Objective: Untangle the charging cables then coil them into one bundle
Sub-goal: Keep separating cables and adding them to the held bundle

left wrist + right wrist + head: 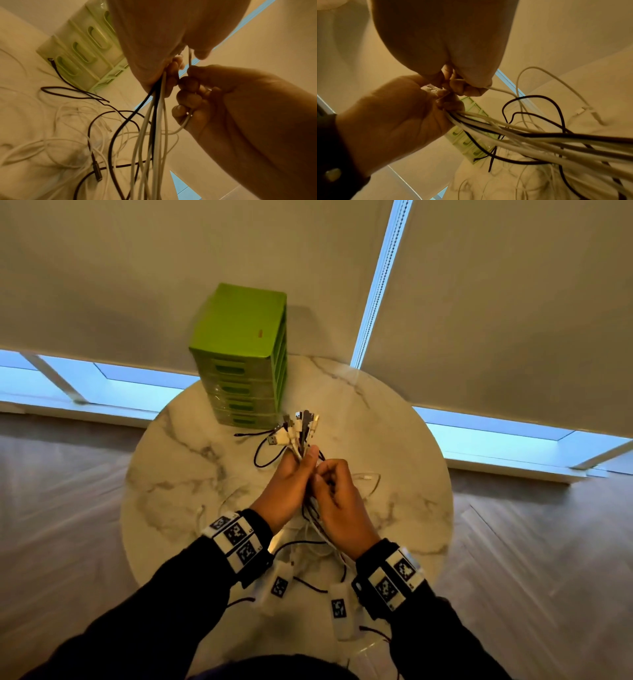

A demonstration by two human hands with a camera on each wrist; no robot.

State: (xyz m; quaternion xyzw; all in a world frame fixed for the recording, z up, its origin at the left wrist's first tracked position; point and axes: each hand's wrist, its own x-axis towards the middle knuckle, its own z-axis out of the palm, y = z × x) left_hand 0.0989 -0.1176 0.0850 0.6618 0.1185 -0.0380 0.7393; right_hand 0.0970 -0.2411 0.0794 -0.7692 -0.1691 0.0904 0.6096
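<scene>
Several white and black charging cables (299,431) are gathered into one bunch above the round marble table (178,474). My left hand (291,470) grips the bunch just below the plugs, which fan out above its fingers. The strands (154,135) hang down from that fist toward the table, and loose loops (96,94) lie on the marble. My right hand (334,484) is right beside the left and pinches a single white cable (498,90) between curled fingers. In the right wrist view the bundle (530,140) runs out of the left fist (399,119).
A green drawer unit (243,357) stands at the table's far edge, just beyond the plugs. White tagged blocks (279,585) lie on the table's near side among cable ends. Blinds and a window sill lie behind; wooden floor surrounds the table.
</scene>
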